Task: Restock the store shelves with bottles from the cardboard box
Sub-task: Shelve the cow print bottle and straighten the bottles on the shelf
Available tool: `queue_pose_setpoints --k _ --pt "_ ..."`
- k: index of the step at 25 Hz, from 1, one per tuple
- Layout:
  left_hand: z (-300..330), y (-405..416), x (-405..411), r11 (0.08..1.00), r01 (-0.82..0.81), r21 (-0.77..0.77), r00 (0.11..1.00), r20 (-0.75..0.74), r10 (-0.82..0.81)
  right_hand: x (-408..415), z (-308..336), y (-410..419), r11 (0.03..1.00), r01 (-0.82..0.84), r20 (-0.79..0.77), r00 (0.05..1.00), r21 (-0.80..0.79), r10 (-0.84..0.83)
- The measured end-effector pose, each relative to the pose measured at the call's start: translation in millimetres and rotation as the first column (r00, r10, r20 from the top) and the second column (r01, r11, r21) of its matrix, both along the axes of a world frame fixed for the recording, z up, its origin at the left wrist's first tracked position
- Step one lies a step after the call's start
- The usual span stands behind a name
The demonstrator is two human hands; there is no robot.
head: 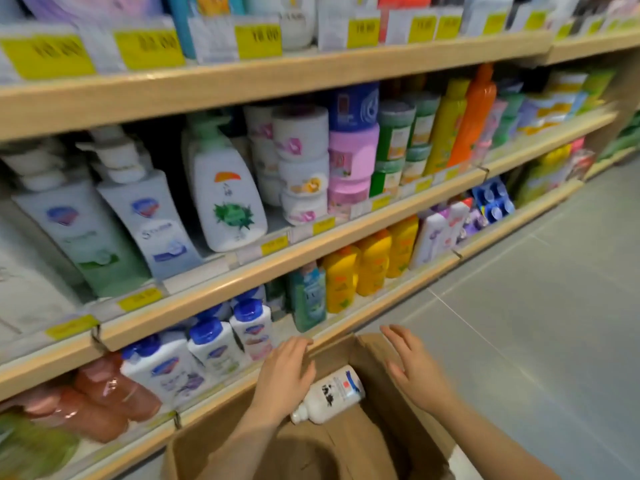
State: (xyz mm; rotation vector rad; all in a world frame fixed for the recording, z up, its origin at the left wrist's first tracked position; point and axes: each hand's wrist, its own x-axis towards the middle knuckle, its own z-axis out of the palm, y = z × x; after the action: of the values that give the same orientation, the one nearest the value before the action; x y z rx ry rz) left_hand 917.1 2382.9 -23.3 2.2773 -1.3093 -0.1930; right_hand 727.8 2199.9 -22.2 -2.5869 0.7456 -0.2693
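Down in the cardboard box [381, 427], a white bottle [332, 393] with a blue-striped label lies on its side near the far wall, between both hands. Left hand [284, 375] hovers just beside it, fingers loosely spread, holding nothing; right hand [412, 368] likewise, at the right rim. Beyond, the shelves [277, 268] carry bottles.

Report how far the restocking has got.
Done: white blue-capped bottles already line the low shelf. In hand: nothing; the left hand and right hand hover open over the cardboard box. Left: one white bottle lies inside it, awaiting shelving.
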Motion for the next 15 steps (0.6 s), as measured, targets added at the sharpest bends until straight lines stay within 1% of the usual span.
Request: queue_pose_setpoints --k 3,5,7,9,12,15 --pt "-60.9 3.3 -10.4 0.987 0.026 0.161 0.995 -0.097 -0.011 -22.3 -47.5 9.3 0.994 0.088 -0.158 0.984 0.067 -0.076" --pt "-97.6 5.2 -15.9 0.976 0.030 0.214 0.991 -0.132 -0.001 -25.0 -70.9 16.5 0.985 0.135 -0.235 0.966 0.111 -0.106" --pt "-132.2 1.9 -20.1 0.967 0.039 0.253 0.980 -0.196 0.011 -25.0 -89.9 21.3 0.976 0.165 -0.220 0.967 0.144 -0.131" --pt "-161.6 -3.8 -20.8 0.941 0.036 0.337 0.968 -0.244 0.050 -27.0 -102.2 24.0 0.973 0.155 -0.176 0.976 0.173 -0.125" --pt "-193.0 -16.5 -21.2 0.910 0.001 0.414 0.972 -0.214 0.096 -30.9 -107.4 23.4 0.970 0.158 -0.144 0.981 0.184 -0.133" --pt "-208.5 -26.2 -30.4 0.900 -0.065 0.431 0.980 -0.143 0.139 -29.1 -107.7 24.2 0.973 0.160 -0.121 0.983 0.168 -0.140"
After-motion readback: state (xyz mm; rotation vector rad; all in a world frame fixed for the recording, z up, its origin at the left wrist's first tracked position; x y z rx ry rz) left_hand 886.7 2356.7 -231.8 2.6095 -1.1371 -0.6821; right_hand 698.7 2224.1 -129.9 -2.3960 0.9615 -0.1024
